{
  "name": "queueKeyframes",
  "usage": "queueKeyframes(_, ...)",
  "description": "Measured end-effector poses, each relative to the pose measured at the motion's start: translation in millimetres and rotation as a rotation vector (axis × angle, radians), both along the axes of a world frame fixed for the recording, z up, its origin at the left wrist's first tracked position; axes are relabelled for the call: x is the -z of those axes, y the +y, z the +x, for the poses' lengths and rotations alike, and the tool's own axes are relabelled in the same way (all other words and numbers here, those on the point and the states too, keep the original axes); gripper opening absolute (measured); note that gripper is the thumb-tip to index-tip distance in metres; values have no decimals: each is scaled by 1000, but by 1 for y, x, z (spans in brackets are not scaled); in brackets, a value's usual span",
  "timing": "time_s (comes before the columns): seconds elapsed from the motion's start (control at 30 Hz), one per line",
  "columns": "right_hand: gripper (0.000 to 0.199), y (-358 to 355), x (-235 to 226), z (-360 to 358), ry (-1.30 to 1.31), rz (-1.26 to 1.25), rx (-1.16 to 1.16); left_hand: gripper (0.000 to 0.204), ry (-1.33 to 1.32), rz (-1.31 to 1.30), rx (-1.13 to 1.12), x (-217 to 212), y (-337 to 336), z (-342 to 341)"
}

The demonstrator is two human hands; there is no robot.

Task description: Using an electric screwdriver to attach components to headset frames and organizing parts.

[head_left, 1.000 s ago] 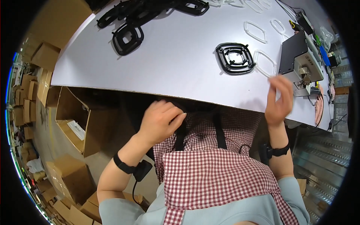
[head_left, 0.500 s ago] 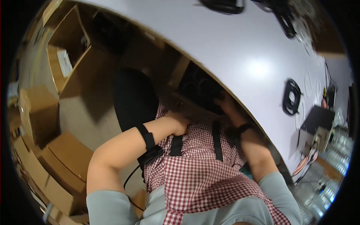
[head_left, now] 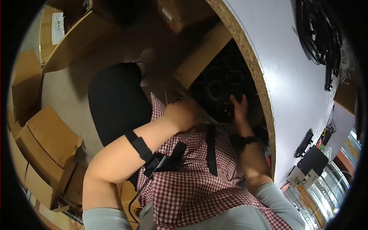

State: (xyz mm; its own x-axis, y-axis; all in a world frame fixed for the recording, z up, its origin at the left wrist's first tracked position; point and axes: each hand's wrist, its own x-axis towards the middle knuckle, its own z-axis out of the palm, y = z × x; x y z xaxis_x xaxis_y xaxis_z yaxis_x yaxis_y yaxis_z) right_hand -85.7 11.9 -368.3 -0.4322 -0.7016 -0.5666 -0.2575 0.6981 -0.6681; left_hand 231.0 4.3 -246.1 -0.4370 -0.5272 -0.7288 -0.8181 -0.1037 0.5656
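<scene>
Your right hand (head_left: 240,111) has dropped from table (head_left: 285,76) to dim, black, looped parts (head_left: 216,90), fingers apart; left hand (head_left: 183,115): can't tell.

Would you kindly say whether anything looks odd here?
Nothing looks clearly spilled or damaged. The table edge is bare, rough chipboard, unlike its smooth white top, and some black frames lie in an untidy heap. The box by the right hand is too dark inside to judge.

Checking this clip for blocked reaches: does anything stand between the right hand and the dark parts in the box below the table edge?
Nothing visible does: the right hand is right by the dark parts in the open cardboard box, with the tabletop off to its right. Shadow hides whether they touch.
</scene>
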Motion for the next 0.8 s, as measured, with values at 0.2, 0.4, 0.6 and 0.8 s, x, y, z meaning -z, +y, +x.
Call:
queueKeyframes(0.2,65,46,-113,57,-225,212,-776,61,525,-96,-231,35,54,-13)
queueKeyframes(0.4,63,70,-118,78,-480,358,-739,58,348,333,12,18,38,-7)
queueKeyframes(0.6,58,61,-71,65,-842,445,-326,49,123,92,86,-21,13,-1)
queueKeyframes(0.8,57,55,-3,135,-257,457,-996,44,-112,-73,196,-59,-71,52)
